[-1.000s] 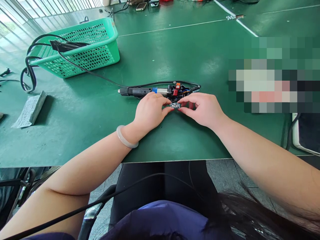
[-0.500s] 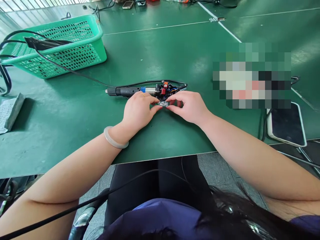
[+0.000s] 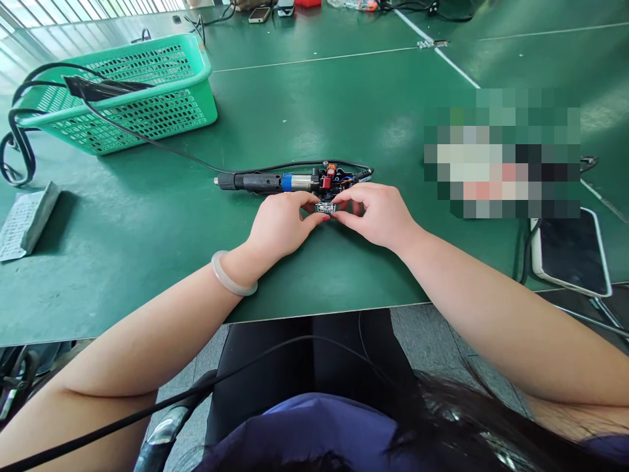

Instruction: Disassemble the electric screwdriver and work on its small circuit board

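Frame centre: left hand [image 3: 276, 223] and right hand [image 3: 382, 211] — both pinched nearly closed on a board [image 3: 325, 208]. Grip unchanged — handling continues.

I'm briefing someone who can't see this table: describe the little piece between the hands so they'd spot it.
From the green basket, look right and nearer, to the long, blue-banded black device. On its near side, the left hand and right hand hold a small piece between them. Unlike the device, it is tiny, with a black-and-white pattern.
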{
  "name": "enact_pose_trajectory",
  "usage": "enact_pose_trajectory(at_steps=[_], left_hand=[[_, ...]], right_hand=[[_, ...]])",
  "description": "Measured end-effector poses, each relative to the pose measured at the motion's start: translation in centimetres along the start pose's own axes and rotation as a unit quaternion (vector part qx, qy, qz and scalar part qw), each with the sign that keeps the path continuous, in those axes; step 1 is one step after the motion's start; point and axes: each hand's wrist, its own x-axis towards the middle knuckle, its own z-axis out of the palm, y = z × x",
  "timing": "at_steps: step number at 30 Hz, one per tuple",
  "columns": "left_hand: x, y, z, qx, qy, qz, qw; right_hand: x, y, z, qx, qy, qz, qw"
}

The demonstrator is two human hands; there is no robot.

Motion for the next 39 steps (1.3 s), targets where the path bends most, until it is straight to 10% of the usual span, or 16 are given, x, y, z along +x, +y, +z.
enact_pose_trajectory(at_steps=[4,9,20,25,32,39], left_hand=[[0.3,0.4,0.1,-0.161,-0.035,-0.092,0.982],[0.8,0.8,0.4,-0.390,-0.088,-0.216,0.891],[1.1,0.4,0.1,-0.480,-0.110,-0.274,0.826],[1.3,0.1,-0.1,-0.496,-0.114,-0.294,0.809],[1.3,-0.2,-0.4,-0.494,-0.137,-0.297,0.806],[0.5,0.0,-1.5,-0.349,-0.137,-0.265,0.888]], right_hand=[[-0.1,-0.3,0.1,0.005,0.006,-0.009,1.000],[-0.2,-1.1,0.4,-0.002,0.016,-0.024,1.000],[0.0,-1.8,0.8,-0.006,0.017,-0.003,1.000],[0.5,0.3,-0.7,-0.008,0.115,0.062,0.991],[1.1,4.6,-1.3,-0.046,0.089,0.095,0.990],[1.6,3.7,-0.6,-0.005,0.098,0.121,0.988]])
